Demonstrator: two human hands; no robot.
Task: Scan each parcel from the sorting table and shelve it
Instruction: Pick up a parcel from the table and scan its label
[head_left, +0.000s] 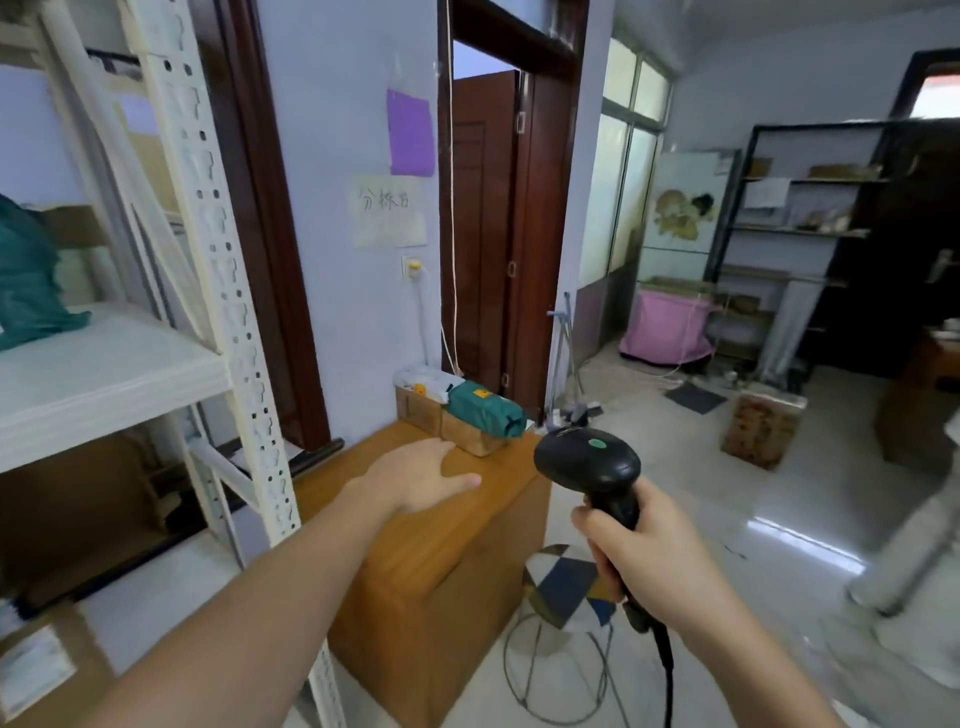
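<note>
Parcels awaiting scanning: a green parcel (485, 410), a white parcel (428, 381) and cardboard boxes (447, 423) sit at the far end of the wooden sorting table (415, 525), while the white shelf (93, 374) already bears a green bag (26, 280), so the task appears partly done. The right hand (654, 551) clenches the black scanner (589, 462); the left hand (421, 475) reaches forward, fingers straight and holding nothing, above the tabletop just short of the boxes. A patterned stool (563, 582) stands beside the table, and the shelf post (228, 291) lies close on the left.

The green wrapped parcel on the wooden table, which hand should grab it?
Probably the left hand: it is open and nearest the green wrapped parcel on the wooden table. The right hand grips the black handheld scanner.
</note>
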